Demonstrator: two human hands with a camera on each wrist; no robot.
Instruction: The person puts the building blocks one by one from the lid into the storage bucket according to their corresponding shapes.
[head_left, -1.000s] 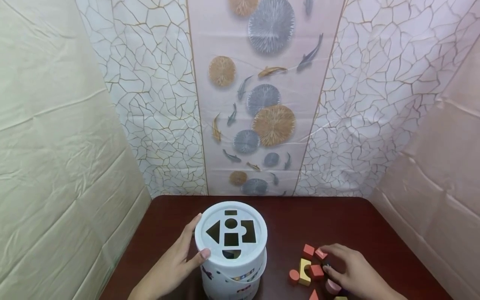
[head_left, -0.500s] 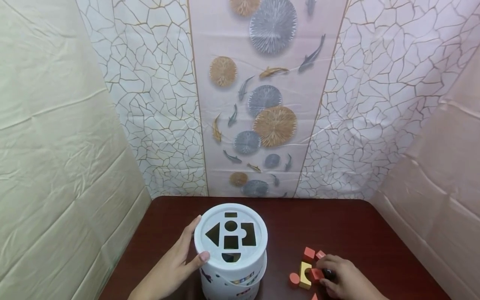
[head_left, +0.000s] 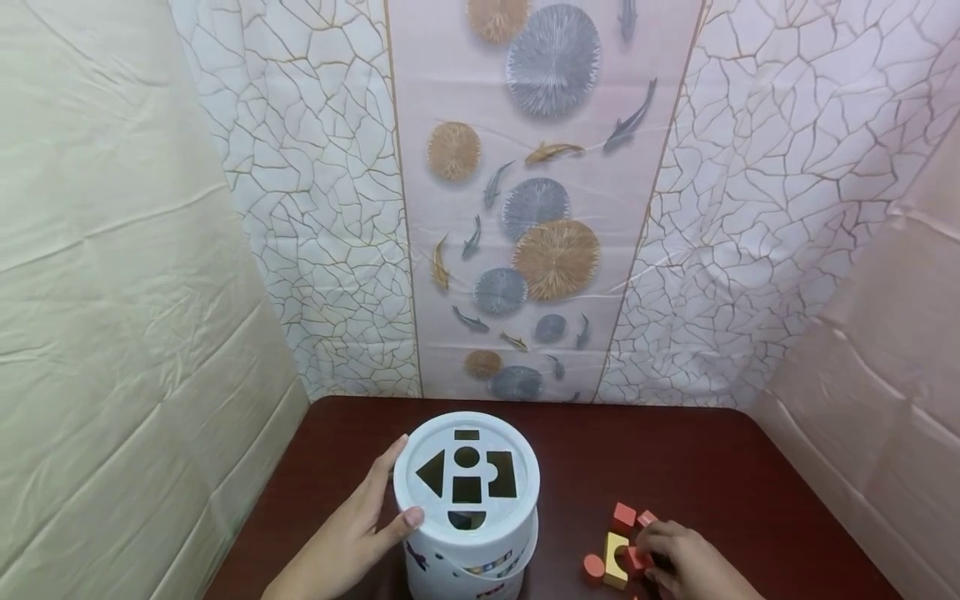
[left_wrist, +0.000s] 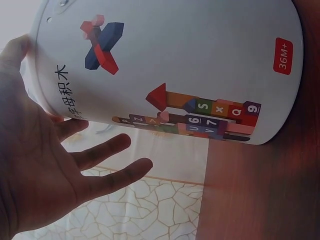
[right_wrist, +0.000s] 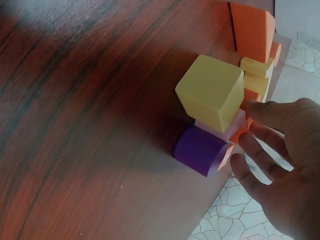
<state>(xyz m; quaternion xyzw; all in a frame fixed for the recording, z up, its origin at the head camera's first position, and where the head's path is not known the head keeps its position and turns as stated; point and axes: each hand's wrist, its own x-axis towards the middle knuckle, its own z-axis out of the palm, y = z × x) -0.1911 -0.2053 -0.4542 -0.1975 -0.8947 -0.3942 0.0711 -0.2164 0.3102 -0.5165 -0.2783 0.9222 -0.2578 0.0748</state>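
Observation:
A white bucket with printed block pictures stands left of the table's middle. Its lid has several shaped cutouts, among them a triangle, a circle and a square. My left hand rests on its left side, thumb on the lid's rim, fingers spread and mostly straight. To the right, my right hand pinches a red block between thumb and fingers, low among the other blocks. Beside it lie a yellow block with a curved notch, a red cylinder and a red cube.
Nearer the body in the right wrist view are a yellow cube, a purple cylinder, a pink block and an orange block. Patterned cloth hangs behind the dark red table.
My right hand has moved slightly toward me and left, from the far red block to the red block beside the notched yellow one. My left hand stays on the bucket; the view shifts slightly.

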